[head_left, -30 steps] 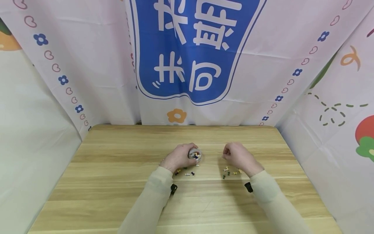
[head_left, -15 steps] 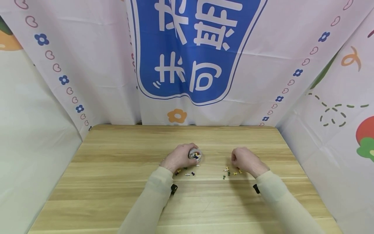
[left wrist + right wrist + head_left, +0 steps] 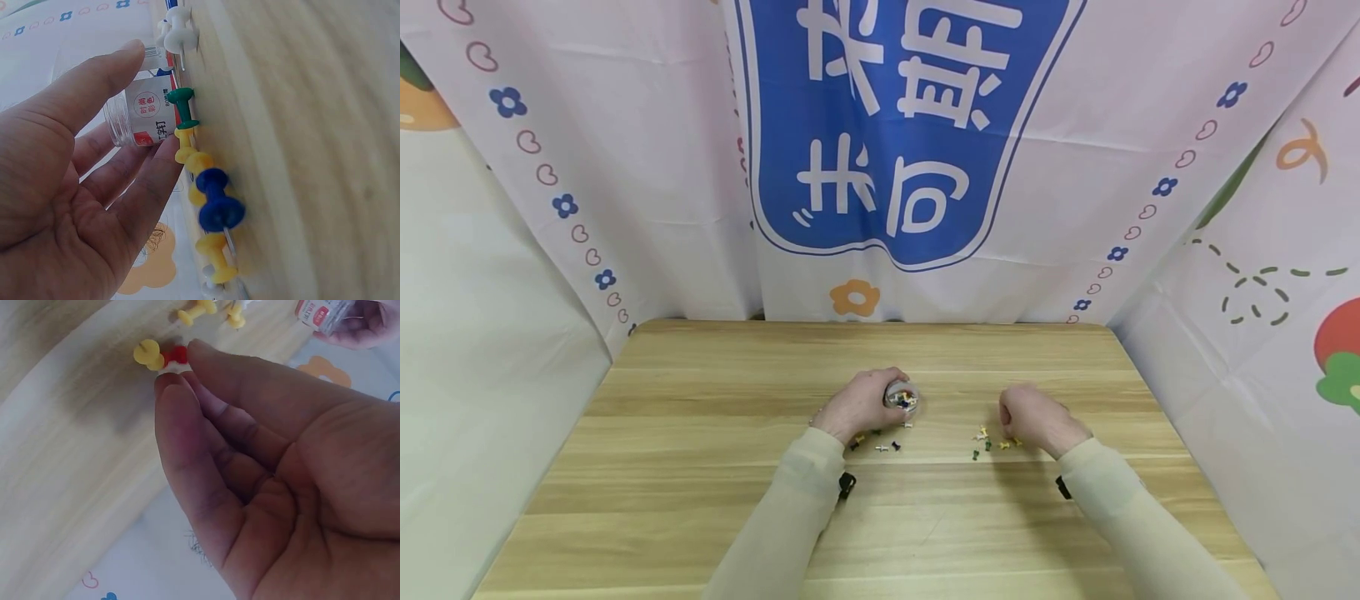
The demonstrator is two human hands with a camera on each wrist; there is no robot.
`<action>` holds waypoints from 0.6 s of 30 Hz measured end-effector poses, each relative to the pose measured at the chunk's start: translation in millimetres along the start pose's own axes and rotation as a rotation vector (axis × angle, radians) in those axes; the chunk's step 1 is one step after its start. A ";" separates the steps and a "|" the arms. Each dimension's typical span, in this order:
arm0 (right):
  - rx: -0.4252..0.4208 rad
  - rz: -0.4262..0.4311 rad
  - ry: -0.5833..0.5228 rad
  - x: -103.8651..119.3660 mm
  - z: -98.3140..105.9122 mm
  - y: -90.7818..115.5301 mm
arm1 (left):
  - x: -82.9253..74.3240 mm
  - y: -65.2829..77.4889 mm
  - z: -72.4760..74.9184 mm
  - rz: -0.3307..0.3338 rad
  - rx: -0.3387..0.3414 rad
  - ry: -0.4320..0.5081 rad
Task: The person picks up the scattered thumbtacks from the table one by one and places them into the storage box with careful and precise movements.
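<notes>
Left hand (image 3: 856, 405) grips small clear jar (image 3: 901, 395) on wooden surface (image 3: 700, 467), mixed-colour pushpins inside; loose pins (image 3: 880, 443) just beside it. Right hand (image 3: 1037, 419) fingers (image 3: 181, 406) pinch red pushpin (image 3: 175, 356) touching a yellow pushpin (image 3: 148, 354), among the scattered pins (image 3: 992, 440) on the surface

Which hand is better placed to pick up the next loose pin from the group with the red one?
Right. The right hand has its fingertips at the small red plastic push pin, while the left hand grips the small clear plastic jar.
</notes>
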State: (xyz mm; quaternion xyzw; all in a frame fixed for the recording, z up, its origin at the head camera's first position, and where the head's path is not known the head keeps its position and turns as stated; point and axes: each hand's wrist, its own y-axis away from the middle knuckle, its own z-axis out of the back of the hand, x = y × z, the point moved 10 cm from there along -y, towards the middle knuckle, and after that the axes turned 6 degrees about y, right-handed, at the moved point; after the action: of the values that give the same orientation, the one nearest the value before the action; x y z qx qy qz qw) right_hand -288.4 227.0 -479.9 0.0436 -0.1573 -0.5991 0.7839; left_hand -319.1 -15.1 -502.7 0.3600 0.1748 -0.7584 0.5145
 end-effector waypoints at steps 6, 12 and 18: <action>-0.023 0.022 0.019 0.7 -1.0 -0.6 | -1.4 0.7 0.7 0.001 -0.003 0.003; -0.036 0.038 0.016 1.9 -1.6 -1.3 | -0.9 0.6 0.8 0.003 -0.005 0.002; -0.038 0.048 -0.008 4.7 -0.3 -3.3 | 0.0 0.4 0.6 0.002 -0.006 0.006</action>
State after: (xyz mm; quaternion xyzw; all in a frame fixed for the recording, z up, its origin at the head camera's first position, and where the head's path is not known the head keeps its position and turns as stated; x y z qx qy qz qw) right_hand -290.2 221.6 -480.1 0.0224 -0.1500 -0.5833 0.7979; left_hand -319.0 -15.7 -502.3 0.3606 0.1783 -0.7564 0.5158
